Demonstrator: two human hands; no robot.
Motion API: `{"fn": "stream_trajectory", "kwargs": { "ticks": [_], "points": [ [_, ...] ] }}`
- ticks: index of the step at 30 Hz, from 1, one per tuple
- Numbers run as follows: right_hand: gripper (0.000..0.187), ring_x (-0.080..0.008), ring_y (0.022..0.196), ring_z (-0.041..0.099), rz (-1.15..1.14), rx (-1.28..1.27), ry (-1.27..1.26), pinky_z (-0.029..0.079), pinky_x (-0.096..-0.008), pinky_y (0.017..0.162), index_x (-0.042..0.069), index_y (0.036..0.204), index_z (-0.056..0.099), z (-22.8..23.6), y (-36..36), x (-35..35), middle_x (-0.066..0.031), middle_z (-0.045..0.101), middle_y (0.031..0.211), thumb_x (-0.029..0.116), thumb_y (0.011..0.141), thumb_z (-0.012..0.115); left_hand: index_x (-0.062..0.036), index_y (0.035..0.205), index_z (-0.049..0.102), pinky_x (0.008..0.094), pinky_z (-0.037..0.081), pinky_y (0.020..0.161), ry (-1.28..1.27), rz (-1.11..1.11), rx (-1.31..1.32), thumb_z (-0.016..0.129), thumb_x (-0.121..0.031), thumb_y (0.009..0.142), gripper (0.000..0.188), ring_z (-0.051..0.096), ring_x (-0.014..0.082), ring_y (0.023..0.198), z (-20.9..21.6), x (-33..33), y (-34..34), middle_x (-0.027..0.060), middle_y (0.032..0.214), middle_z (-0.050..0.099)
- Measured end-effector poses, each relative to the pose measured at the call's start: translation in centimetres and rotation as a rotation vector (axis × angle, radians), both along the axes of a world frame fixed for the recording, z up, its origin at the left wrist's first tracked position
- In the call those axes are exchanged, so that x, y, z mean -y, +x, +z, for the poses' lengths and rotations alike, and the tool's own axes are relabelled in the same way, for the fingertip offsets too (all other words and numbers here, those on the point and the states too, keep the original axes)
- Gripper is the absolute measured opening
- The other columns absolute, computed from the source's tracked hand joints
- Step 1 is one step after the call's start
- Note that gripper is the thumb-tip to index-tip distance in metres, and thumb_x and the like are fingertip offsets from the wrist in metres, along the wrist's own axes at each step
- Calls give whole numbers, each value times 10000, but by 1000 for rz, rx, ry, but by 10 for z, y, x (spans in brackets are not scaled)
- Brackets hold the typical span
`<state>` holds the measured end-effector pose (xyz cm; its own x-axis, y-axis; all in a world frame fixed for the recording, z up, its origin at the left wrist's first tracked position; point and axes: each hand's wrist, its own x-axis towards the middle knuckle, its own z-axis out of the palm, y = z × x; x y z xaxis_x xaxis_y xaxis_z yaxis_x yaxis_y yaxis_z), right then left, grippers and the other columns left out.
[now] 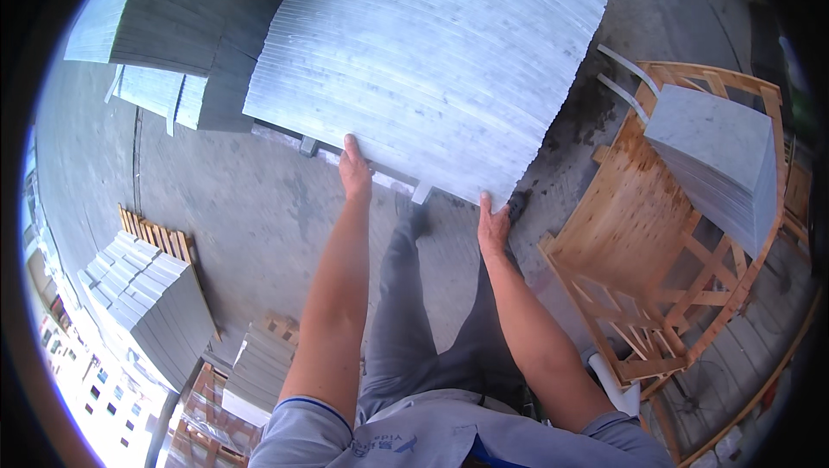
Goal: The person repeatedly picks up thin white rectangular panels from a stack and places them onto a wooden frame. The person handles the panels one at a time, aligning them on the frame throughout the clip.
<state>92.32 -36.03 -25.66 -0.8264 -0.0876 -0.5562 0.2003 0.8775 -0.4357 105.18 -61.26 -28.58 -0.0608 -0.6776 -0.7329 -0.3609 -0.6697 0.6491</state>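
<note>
Head view: left hand and right hand each clamp their grip on the near edge of the grey marble slab stack, beside the wooden crate.

Grey concrete floor underfoot, stained dark in patches. A wooden crate stands at right with pale slabs leaning inside. More stacked grey slabs sit left on a pallet; daylight glares bottom left.

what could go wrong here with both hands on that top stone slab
The left hand and right hand grip only the near edge of the top grey stone slab, bare. It could slip and pinch fingers, or drop on the feet just below. The wooden crate crowds the right side, a possible trip.
</note>
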Motion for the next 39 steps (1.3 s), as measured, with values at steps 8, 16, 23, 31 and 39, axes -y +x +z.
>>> {"fn": "stream_trajectory", "kwargs": {
  "ticks": [8,16,23,31,39],
  "points": [
    [792,-447,1047,506,19,-39,90,392,-443,892,-163,1093,459,-3,4,0,-362,530,1063,583,831,489,81,1204,470,359,521,650,-50,-22,105,327,-682,849,853,591,286,943,-6,0,2,197,1094,564],
    [649,-339,890,600,46,-176,-20,473,-398,762,-106,1091,481,-22,31,-21,-245,600,942,494,851,533,58,1212,452,337,527,624,-58,40,50,320,-624,886,768,596,260,921,-9,-12,22,167,1085,566],
    [377,-281,932,566,-701,718,-454,557,-384,694,-50,1072,497,-19,-7,-40,-145,529,1055,189,808,621,21,1216,447,368,514,717,-48,53,-37,398,-580,881,690,576,266,963,6,-16,45,152,1137,537],
    [441,-265,988,565,-711,1235,-206,470,-501,805,45,1134,529,-69,-23,-42,-90,578,1091,281,794,680,92,1080,512,382,499,751,70,435,138,674,-296,745,537,587,279,906,26,22,37,158,1046,571],
    [713,-258,1069,534,-632,1216,-204,462,-476,839,21,1247,473,-92,30,-57,-136,529,1206,448,732,720,87,1070,536,392,498,824,89,729,99,730,-172,708,485,589,283,918,5,1,70,165,1040,586]
  ]
}}
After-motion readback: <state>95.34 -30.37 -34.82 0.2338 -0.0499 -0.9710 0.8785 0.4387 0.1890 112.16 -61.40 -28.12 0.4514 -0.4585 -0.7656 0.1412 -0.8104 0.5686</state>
